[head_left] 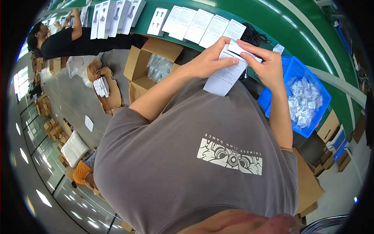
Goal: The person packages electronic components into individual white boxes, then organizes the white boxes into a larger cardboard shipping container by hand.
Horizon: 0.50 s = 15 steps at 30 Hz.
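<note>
A slim white carton point(223, 80) with fine dark print is held between my two hands at the near edge of the green table. My left hand point(213, 59) grips it from the left, thumb flat across its printed face. From the right, my right hand point(268, 64) pinches its upper end, thumb and index finger at the white end flap point(237, 47). That end points away from me; the lower end reaches my grey shirt. Whether the flap is fully tucked in I cannot tell, since the fingers cover part of it.
On the green table point(269, 21) lie several white printed cartons point(199, 27) and a coil of black cable point(254, 36). A blue bin point(326, 102) at right holds small clear bags. An open cardboard box point(134, 58) stands left; a co-worker point(62, 43) works farther left.
</note>
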{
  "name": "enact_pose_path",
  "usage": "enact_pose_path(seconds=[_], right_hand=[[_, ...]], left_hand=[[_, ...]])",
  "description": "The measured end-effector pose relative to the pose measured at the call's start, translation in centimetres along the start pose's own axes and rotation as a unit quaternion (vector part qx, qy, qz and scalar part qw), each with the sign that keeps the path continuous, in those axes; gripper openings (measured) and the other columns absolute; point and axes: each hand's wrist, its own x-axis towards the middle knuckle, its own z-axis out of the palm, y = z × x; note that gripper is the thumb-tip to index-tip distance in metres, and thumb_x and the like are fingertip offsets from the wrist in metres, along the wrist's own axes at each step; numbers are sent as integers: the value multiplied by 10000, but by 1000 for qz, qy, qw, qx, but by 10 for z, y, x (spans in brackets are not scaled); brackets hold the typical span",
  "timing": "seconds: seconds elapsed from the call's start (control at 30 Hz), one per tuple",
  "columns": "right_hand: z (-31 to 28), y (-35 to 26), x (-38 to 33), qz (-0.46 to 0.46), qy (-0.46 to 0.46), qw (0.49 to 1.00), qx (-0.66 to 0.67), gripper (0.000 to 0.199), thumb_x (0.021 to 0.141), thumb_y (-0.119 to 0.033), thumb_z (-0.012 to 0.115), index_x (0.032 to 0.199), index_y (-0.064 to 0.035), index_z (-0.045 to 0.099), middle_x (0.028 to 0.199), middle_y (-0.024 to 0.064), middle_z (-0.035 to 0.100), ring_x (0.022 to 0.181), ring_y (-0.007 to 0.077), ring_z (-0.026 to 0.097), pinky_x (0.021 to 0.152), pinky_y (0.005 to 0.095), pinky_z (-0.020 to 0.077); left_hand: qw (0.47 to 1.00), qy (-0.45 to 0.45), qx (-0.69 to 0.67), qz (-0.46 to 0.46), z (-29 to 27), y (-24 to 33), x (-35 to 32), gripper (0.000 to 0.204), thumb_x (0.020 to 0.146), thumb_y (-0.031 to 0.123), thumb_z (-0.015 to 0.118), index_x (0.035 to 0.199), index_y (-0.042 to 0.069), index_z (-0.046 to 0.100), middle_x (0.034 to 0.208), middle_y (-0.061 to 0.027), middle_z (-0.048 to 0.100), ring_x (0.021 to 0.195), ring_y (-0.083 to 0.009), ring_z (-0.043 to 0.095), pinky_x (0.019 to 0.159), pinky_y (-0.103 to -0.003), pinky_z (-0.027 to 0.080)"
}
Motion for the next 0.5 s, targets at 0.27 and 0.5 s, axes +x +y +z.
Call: enact_pose_path(seconds=[0.27, 0.5], right_hand=[[16, -6, 9, -10, -3, 1000, -12, 213, 860, -44, 705, 1069, -14, 738, 1102, 123, 729, 1053, 189, 695, 902, 280, 537], [47, -20, 30, -37, -35, 998, -36, 243, 937, -84, 605, 1146, -8, 701, 1156, 133, 709, 1178, 268, 633, 1037, 361, 454]], left_hand=[[995, 27, -82, 41, -5, 5, -8, 701, 960, 286, 625, 1482, 46, 222, 1460, -175, 337, 1317, -249, 404, 1080, -381, 351], [1000, -2, 23, 10, -47, 2, -13, 747, 959, 305, 626, 1513, 63, 187, 1478, -186, 331, 1386, -268, 339, 1127, -393, 296]])
